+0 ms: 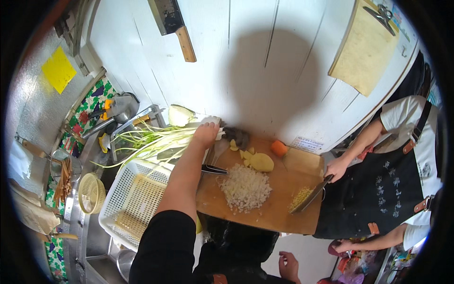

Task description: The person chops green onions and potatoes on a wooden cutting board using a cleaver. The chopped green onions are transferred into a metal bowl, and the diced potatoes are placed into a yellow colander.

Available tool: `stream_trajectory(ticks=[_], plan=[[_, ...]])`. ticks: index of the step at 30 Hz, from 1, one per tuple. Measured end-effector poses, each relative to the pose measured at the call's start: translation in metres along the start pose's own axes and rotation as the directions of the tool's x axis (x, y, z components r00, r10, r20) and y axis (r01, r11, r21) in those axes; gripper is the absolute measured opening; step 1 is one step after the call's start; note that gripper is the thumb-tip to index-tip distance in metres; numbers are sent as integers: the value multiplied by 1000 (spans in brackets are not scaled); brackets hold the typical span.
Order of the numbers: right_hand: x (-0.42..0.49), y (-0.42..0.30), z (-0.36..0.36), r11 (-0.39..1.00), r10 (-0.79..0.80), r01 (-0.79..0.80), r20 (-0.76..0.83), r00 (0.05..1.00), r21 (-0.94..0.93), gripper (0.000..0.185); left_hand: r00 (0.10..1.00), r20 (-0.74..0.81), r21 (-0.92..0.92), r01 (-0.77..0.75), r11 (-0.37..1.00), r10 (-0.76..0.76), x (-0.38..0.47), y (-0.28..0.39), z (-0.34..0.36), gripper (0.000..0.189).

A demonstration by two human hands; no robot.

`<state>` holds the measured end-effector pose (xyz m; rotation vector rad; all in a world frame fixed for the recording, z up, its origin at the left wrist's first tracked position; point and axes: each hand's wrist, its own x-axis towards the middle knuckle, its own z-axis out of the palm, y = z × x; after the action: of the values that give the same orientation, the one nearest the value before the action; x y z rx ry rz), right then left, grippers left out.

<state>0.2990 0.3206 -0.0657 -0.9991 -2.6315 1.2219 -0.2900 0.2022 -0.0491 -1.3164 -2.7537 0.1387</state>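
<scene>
My left hand is closed around the white ends of a bunch of green garlic shoots or scallions, whose leaves spread leftwards above a basket. My right hand hangs low beside my body, away from the board, fingers partly curled and holding nothing visible. On the wooden cutting board lies a heap of chopped white onion or similar vegetable. Behind it are a cut potato, smaller yellow pieces and an orange carrot piece. A dark blade or handle shows beside my left forearm.
At the right, a co-worker in a dark apron holds a cleaver beside minced yellow bits. A white plastic basket and a small round basket stand left. Cut cabbage lies behind the shoots. Another cleaver hangs on the wall.
</scene>
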Motion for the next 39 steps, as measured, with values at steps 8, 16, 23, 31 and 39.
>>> stream_trajectory(ticks=[8, 16, 23, 31, 39], plan=[[24, -22, -15, 997, -76, 70, 172, 982, 42, 21, 957, 198, -72, 231, 970, -213, -29, 21, -60, 128], [85, -36, 10, 913, -407, 362, 363, 838, 188, 22, 688, -234, -749, 324, 579, -687, -347, 67, -140, 52], [51, -57, 46, 933, -358, 318, 524, 773, 169, 22, -568, 216, -726, 451, -520, -794, -790, 75, -27, 38], [34, -49, 73, 936, -353, 345, 152, 923, 75, 21, -75, 490, -385, 875, -293, -869, -804, 24, 92, 39], [88, -68, 73, 982, -167, 178, -150, 974, 64, 22, -53, 454, -537, 780, -321, -889, -778, 46, 44, 41]])
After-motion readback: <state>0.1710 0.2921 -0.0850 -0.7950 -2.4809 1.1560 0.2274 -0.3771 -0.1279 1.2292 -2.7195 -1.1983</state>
